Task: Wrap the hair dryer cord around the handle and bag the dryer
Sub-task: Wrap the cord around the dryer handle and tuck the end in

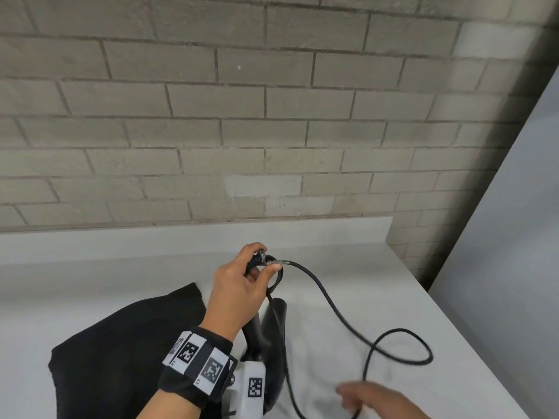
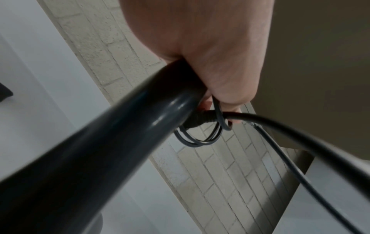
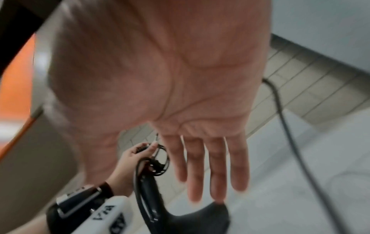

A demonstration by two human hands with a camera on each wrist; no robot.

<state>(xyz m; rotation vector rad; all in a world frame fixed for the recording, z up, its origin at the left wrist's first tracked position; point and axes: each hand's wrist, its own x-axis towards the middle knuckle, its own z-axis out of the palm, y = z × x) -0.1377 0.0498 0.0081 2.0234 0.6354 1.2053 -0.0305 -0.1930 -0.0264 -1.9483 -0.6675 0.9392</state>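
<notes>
My left hand (image 1: 262,262) grips the end of the black hair dryer's handle (image 1: 273,323) and lifts it above the counter; the thumb pinches the cord against it. A small loop of the black cord (image 1: 332,306) hangs at the handle end (image 2: 120,134), and the rest trails right in a loose loop on the counter. The black bag (image 1: 127,343) lies flat to the left, under my left wrist. My right hand (image 1: 372,397) hovers blurred at the bottom right beside the cord. In the right wrist view its fingers (image 3: 216,174) are straight and hold nothing.
The white counter (image 1: 378,282) ends on the right at a grey panel (image 1: 514,237). A low white backsplash and a brick wall (image 1: 242,116) close off the far side.
</notes>
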